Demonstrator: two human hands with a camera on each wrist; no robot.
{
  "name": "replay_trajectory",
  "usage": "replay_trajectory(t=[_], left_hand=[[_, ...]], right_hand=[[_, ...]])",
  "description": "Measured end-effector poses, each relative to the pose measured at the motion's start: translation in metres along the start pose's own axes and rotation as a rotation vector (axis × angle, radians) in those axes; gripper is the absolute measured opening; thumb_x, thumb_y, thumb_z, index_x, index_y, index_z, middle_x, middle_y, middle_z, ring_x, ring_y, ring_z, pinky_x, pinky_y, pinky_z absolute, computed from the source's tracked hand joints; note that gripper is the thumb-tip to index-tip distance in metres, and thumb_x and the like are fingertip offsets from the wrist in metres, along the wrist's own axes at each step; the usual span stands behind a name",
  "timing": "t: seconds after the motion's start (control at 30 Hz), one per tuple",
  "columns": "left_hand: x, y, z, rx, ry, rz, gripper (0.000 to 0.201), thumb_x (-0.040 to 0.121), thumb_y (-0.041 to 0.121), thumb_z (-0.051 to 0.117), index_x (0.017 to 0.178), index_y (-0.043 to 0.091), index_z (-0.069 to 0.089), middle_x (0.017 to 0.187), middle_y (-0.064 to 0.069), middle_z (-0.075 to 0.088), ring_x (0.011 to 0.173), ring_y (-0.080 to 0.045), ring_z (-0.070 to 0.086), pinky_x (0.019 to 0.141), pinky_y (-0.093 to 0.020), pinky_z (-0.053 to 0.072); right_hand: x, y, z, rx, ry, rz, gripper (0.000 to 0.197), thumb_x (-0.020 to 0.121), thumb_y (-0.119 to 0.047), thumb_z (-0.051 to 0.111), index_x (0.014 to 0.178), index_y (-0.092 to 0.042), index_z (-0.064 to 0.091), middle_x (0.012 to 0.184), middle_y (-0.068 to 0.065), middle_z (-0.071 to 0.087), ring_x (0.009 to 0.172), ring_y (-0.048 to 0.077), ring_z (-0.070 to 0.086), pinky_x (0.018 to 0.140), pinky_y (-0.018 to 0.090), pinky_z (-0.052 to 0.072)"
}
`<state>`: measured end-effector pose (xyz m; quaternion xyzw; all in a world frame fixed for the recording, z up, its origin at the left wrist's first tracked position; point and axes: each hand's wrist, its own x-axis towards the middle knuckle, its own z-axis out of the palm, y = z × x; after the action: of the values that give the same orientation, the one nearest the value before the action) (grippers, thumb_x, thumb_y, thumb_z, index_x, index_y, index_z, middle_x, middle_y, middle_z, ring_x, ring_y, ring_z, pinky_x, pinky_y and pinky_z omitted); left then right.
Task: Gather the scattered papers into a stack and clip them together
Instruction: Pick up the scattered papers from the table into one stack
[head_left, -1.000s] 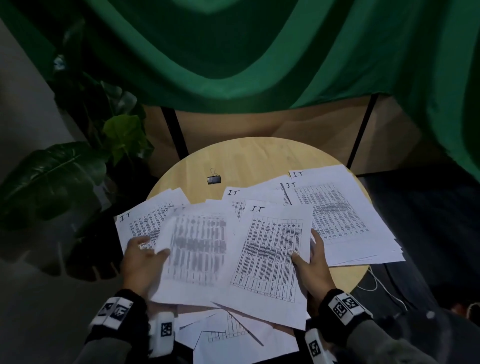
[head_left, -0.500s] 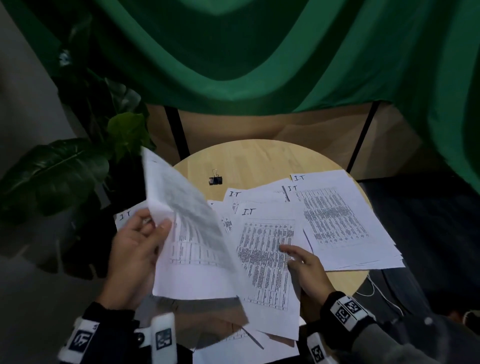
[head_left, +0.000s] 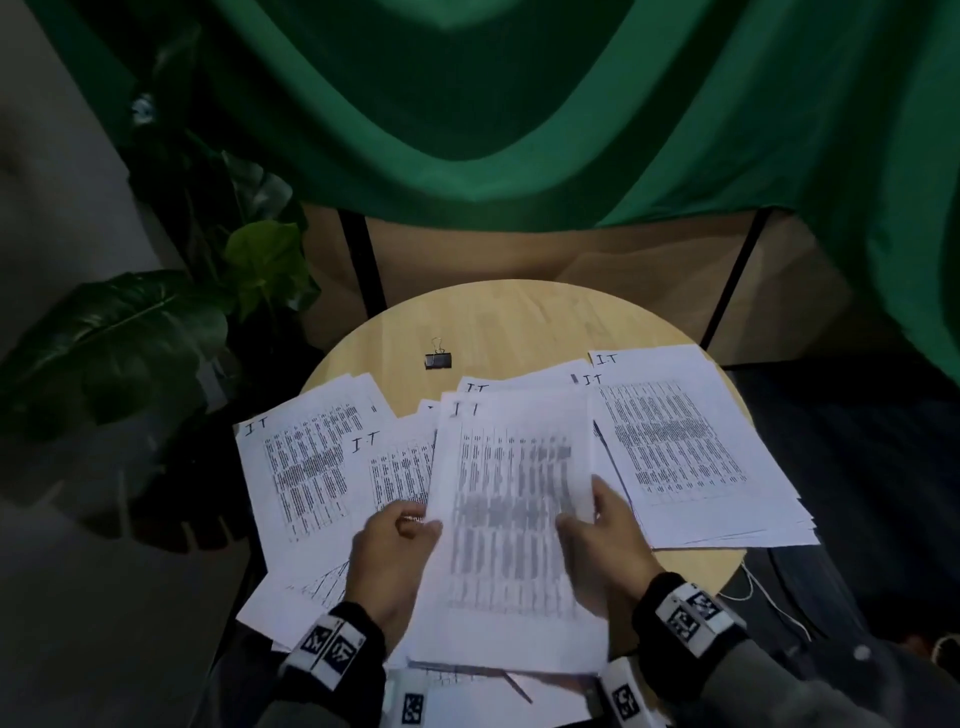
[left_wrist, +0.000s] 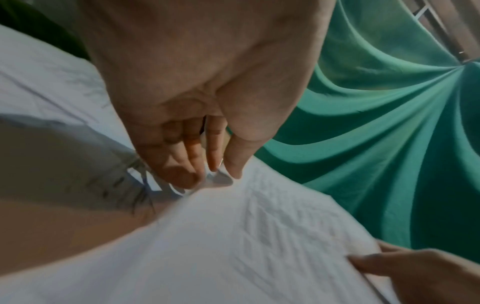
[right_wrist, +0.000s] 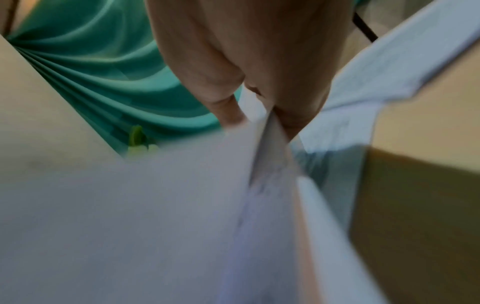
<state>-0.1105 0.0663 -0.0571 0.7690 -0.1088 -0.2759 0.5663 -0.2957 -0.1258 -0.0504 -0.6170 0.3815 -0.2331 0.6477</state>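
Observation:
Printed white papers lie scattered over a round wooden table (head_left: 519, 322). A small bundle of sheets (head_left: 514, 519) is in the middle, blurred, with a hand on each side edge. My left hand (head_left: 423, 522) pinches its left edge; the left wrist view shows thumb and fingers of the left hand (left_wrist: 221, 172) closing on the paper's edge. My right hand (head_left: 582, 512) grips the right edge, thumb on top, and the right hand (right_wrist: 257, 117) pinches the sheets (right_wrist: 270, 144) between thumb and fingers. A black binder clip (head_left: 438, 358) lies alone on the bare wood beyond the papers.
A thicker pile of sheets (head_left: 675, 452) lies at the table's right, overhanging the edge. Loose sheets (head_left: 306, 467) spread on the left, and more hang off the near edge. A large-leaved plant (head_left: 130, 338) stands left of the table. A green curtain (head_left: 519, 130) hangs behind.
My left hand lifted a sheet from the left side, swung it over and laid it on the middle sheet. My right hand shifted from resting on that sheet to gripping its right edge.

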Motion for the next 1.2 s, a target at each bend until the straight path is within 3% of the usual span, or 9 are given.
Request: replay_trajectory(t=[0.07, 0.13, 0.3, 0.5, 0.6, 0.73, 0.97, 1.13, 1.2], left_hand=[[0.009, 0.008, -0.014, 0.257, 0.120, 0.054, 0.028, 0.090, 0.041, 0.083, 0.114, 0.028, 0.077, 0.106, 0.000, 0.078, 0.101, -0.033, 0.075, 0.098, -0.043, 0.062], [0.018, 0.012, -0.032, 0.749, 0.229, 0.038, 0.059, 0.092, 0.063, 0.075, 0.135, 0.022, 0.068, 0.134, -0.008, 0.069, 0.121, -0.032, 0.068, 0.099, -0.043, 0.057], [0.033, 0.012, -0.047, 1.003, 0.213, -0.192, 0.121, 0.073, 0.086, 0.077, 0.156, 0.004, 0.044, 0.156, -0.022, 0.052, 0.145, -0.041, 0.052, 0.109, -0.053, 0.052], [0.044, 0.011, -0.043, 0.894, 0.191, -0.235, 0.072, 0.075, 0.066, 0.091, 0.109, 0.009, 0.065, 0.119, -0.016, 0.073, 0.109, -0.039, 0.071, 0.089, -0.042, 0.059], [0.038, 0.013, -0.041, 0.838, 0.214, -0.173, 0.046, 0.087, 0.050, 0.087, 0.109, 0.012, 0.072, 0.116, -0.015, 0.079, 0.100, -0.038, 0.074, 0.094, -0.045, 0.063], [0.021, 0.034, -0.056, 0.689, 0.395, -0.049, 0.046, 0.105, 0.030, 0.071, 0.146, 0.010, 0.064, 0.141, -0.024, 0.071, 0.123, -0.047, 0.070, 0.106, -0.051, 0.055], [0.002, 0.099, -0.097, 0.399, 0.602, 0.309, 0.029, 0.099, 0.043, 0.071, 0.109, 0.016, 0.069, 0.098, -0.014, 0.078, 0.089, -0.041, 0.074, 0.086, -0.059, 0.064], [-0.005, 0.120, -0.055, 0.117, 0.373, 0.399, 0.010, 0.102, 0.023, 0.078, 0.108, 0.016, 0.075, 0.093, -0.001, 0.078, 0.086, -0.026, 0.076, 0.074, -0.035, 0.059], [-0.002, 0.105, -0.023, 0.071, 0.233, 0.367, 0.011, 0.101, 0.021, 0.080, 0.107, 0.013, 0.077, 0.096, -0.002, 0.083, 0.091, -0.031, 0.081, 0.082, -0.044, 0.066]], right_hand=[[0.014, -0.021, -0.023, -0.055, 0.057, -0.105, 0.047, 0.089, 0.015, 0.064, 0.116, -0.024, 0.068, 0.104, 0.000, 0.082, 0.093, 0.016, 0.080, 0.090, 0.044, 0.064], [0.031, -0.048, -0.056, -0.025, 0.092, -0.127, 0.061, 0.088, 0.022, 0.065, 0.132, -0.020, 0.058, 0.113, -0.001, 0.078, 0.093, 0.007, 0.077, 0.089, 0.039, 0.064], [0.080, -0.079, -0.142, -0.154, 0.117, -0.027, 0.099, 0.088, 0.017, 0.072, 0.163, -0.032, 0.031, 0.127, 0.007, 0.067, 0.117, 0.026, 0.065, 0.097, 0.046, 0.051], [0.129, -0.036, -0.201, -0.605, 0.290, 0.240, 0.053, 0.089, 0.009, 0.072, 0.140, 0.006, 0.059, 0.136, 0.026, 0.066, 0.117, 0.040, 0.064, 0.103, 0.045, 0.051], [0.137, -0.023, -0.211, -0.673, 0.329, 0.226, 0.048, 0.094, 0.005, 0.068, 0.140, 0.005, 0.058, 0.136, 0.031, 0.065, 0.115, 0.042, 0.065, 0.099, 0.044, 0.050], [0.142, -0.021, -0.214, -0.757, 0.372, 0.222, 0.064, 0.093, 0.000, 0.068, 0.154, -0.005, 0.050, 0.147, 0.026, 0.061, 0.131, 0.047, 0.061, 0.108, 0.046, 0.050], [0.129, -0.037, -0.204, -0.936, 0.426, 0.186, 0.078, 0.087, -0.034, 0.083, 0.155, -0.011, 0.050, 0.146, 0.028, 0.056, 0.136, 0.047, 0.053, 0.112, 0.051, 0.049], [0.083, -0.059, -0.137, -0.389, 0.070, 0.083, 0.084, 0.086, -0.058, 0.083, 0.155, -0.020, 0.053, 0.142, 0.010, 0.062, 0.113, 0.021, 0.068, 0.096, 0.037, 0.051], [0.060, -0.064, -0.103, -0.150, -0.036, 0.117, 0.093, 0.077, -0.069, 0.084, 0.151, -0.022, 0.056, 0.136, 0.007, 0.067, 0.106, 0.013, 0.072, 0.091, 0.038, 0.054]])
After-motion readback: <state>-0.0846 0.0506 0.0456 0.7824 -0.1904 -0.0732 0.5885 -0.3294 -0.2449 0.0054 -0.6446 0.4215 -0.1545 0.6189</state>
